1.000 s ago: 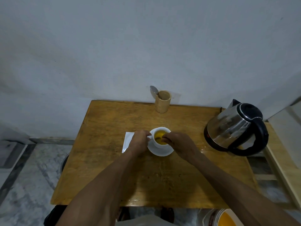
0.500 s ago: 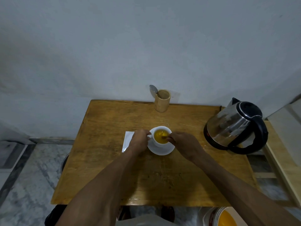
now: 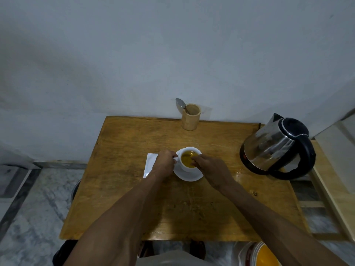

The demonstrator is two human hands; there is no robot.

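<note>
A white cup (image 3: 189,169) of yellow-orange liquid (image 3: 187,160) stands on a white saucer (image 3: 189,177) in the middle of the wooden table (image 3: 123,198). My left hand (image 3: 164,165) grips the cup's handle on its left side. My right hand (image 3: 211,169) hovers at the cup's near right rim. Its fingertips pinch something small that dips into the liquid; I cannot make out what it is. A dark shape shows under the surface.
A flat white packet (image 3: 150,164) lies left of the saucer, partly under my left hand. A wooden holder (image 3: 190,120) with a spoon (image 3: 180,103) stands at the back edge by the wall. A steel kettle (image 3: 276,148) sits at the right. A bucket (image 3: 266,255) stands on the floor.
My right hand has moved round the cup, from its left side over to the right rim and now the near right. The left hand stays on the handle.
</note>
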